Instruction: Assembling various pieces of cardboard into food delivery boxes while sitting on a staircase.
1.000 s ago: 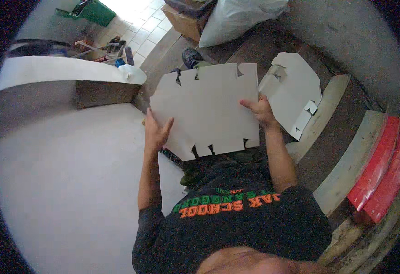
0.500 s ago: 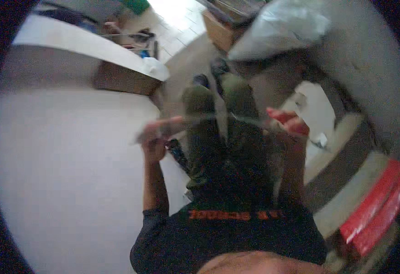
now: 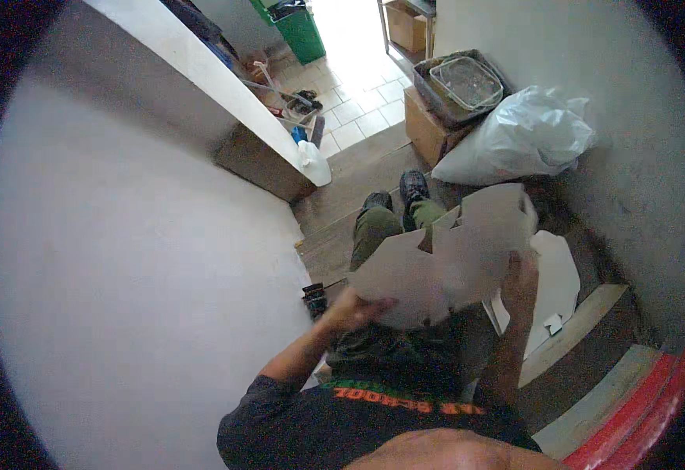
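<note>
Over the person's lap, a flat grey card cutout (image 3: 448, 262) with notched edges is held tilted, its far end raised toward the white bag (image 3: 519, 141). The left hand (image 3: 358, 301) clamps the cutout's near left corner, fingers closed on the edge. The right hand (image 3: 519, 278) grips its right side, thumb pressed on the card. Just right of the cutout, a white folded box blank (image 3: 558, 282) lies on a step. Beyond the cutout, the bag leans against a brown carton (image 3: 425, 125) topped by a grey tray (image 3: 464, 82). Left of the cutout stands a white jug (image 3: 313, 163), and far beyond it a green bin (image 3: 299, 31).
</note>
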Motion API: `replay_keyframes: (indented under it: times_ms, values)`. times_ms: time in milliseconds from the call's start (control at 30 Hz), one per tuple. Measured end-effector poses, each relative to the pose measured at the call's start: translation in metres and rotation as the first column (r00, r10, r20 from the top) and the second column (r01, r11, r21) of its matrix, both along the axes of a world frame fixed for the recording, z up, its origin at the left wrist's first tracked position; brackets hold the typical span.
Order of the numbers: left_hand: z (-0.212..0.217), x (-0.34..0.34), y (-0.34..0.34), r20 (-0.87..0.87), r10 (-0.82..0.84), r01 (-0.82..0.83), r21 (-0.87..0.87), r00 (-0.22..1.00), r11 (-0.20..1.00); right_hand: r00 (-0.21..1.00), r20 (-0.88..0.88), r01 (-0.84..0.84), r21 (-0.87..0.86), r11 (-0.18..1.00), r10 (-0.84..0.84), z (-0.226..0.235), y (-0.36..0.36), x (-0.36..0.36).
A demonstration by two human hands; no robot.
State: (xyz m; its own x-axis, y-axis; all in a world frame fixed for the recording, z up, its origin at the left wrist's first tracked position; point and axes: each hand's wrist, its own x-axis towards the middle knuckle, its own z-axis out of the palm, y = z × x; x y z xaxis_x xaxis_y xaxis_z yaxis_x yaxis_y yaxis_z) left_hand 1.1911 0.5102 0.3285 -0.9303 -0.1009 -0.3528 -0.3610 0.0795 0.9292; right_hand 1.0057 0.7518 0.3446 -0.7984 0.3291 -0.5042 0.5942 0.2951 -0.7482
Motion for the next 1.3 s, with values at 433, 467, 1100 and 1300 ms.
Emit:
replay_keyframes:
  times_ms: [433,467,1100,1300]
  values:
    - [-0.059,0.01,0.039,-0.014,0.36,-0.36,0.001,0.933,0.933,0.619,0.117,-0.73,0.449,0.514,0.777,-0.092,-0.06,-0.018]
    - [-0.051,0.005,0.031,0.123,0.387,-0.391,0.012,0.914,0.92,0.627,-0.038,-0.742,0.274,0.612,0.778,-0.082,-0.049,-0.024]
    - [0.017,-0.036,0.029,-0.434,0.286,-0.34,-0.05,0.854,0.939,0.365,-0.767,-0.729,0.118,0.675,0.528,0.011,-0.092,0.038]
    - [0.029,-0.041,0.057,-0.514,0.051,-0.078,-0.031,0.856,0.996,0.764,-0.442,-0.614,-0.275,0.74,0.47,-0.023,-0.044,-0.018]
